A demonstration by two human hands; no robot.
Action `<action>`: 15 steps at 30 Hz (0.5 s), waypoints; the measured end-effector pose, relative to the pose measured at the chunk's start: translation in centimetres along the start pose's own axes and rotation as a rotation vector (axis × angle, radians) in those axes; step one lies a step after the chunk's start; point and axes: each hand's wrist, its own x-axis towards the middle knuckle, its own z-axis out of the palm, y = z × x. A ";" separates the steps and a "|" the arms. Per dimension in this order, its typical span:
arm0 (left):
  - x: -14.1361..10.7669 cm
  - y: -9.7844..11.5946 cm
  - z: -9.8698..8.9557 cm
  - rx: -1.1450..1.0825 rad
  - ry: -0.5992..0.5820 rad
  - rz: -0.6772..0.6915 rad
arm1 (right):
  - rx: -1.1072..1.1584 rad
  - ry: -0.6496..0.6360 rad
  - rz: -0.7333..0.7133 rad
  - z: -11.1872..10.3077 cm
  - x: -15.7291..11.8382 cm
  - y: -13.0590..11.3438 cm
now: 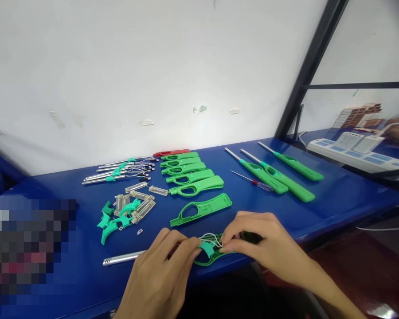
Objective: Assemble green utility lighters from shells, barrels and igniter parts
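At the table's near edge lies a partly assembled long-reach lighter: a green handle shell (pixel 204 262), a teal trigger (pixel 207 248), white wires (pixel 210 235) and a silver metal tube (pixel 123 258) pointing left. My left hand (pixel 164 268) is closed around the lighter where the tube meets the handle, its fingertips by the trigger. My right hand (pixel 264 241) pinches the wires' ends inside the shell; its fingertips hide the exact part. Just beyond lies a loose green shell half (pixel 206 207), its hollow side up.
Several green shells (pixel 194 185) and a red one (pixel 173 153) lie behind. To the left are metal tubes with wires (pixel 119 170), clear fuel tanks (pixel 143 209) and teal triggers (pixel 110 228). On the right lie a screwdriver (pixel 252 181) and lighters (pixel 287 165). A power strip (pixel 359 154) stands beyond the frame.
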 end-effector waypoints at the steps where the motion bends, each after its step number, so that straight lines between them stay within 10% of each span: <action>1: 0.0 0.0 0.0 -0.008 0.005 0.000 | 0.009 -0.004 0.023 0.0 0.0 -0.1; 15: 0.0 0.6 0.3 0.011 0.079 0.008 | 0.062 0.004 0.123 -0.2 0.4 -0.6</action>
